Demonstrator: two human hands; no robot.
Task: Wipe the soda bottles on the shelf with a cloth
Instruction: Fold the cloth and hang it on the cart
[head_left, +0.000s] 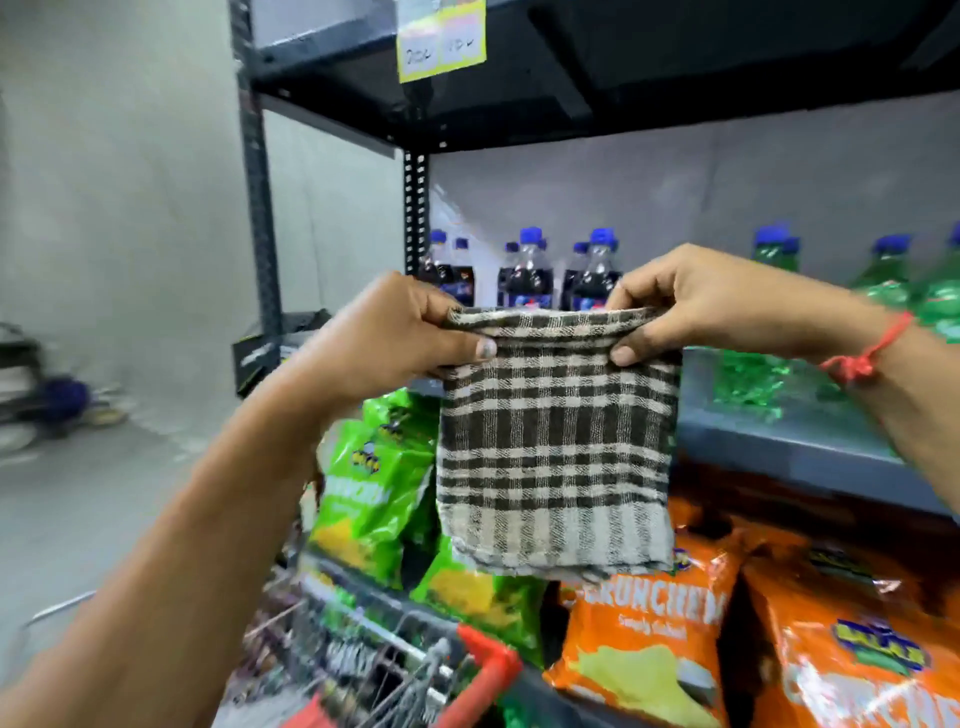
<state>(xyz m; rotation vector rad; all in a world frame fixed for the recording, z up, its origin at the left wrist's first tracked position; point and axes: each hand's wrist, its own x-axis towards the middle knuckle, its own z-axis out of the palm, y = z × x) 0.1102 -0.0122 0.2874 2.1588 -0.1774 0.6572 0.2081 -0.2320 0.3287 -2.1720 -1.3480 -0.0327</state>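
Observation:
A brown-and-cream checked cloth (558, 441) hangs folded in front of the shelf. My left hand (395, 332) pinches its top left corner and my right hand (696, 306) pinches its top right corner. Behind the cloth, several dark cola bottles (530, 275) with blue caps stand upright on the grey shelf (769, 441). To their right stand green soda bottles (883, 280) with blue caps, partly behind my right wrist. Both hands are in front of the bottles and apart from them.
Green snack bags (369, 493) and orange snack bags (649, 639) fill the level below. A wire cart with a red handle (488, 670) is at the bottom. A black upper shelf (597, 78) with a yellow price tag (441, 41) hangs overhead. Bare floor lies left.

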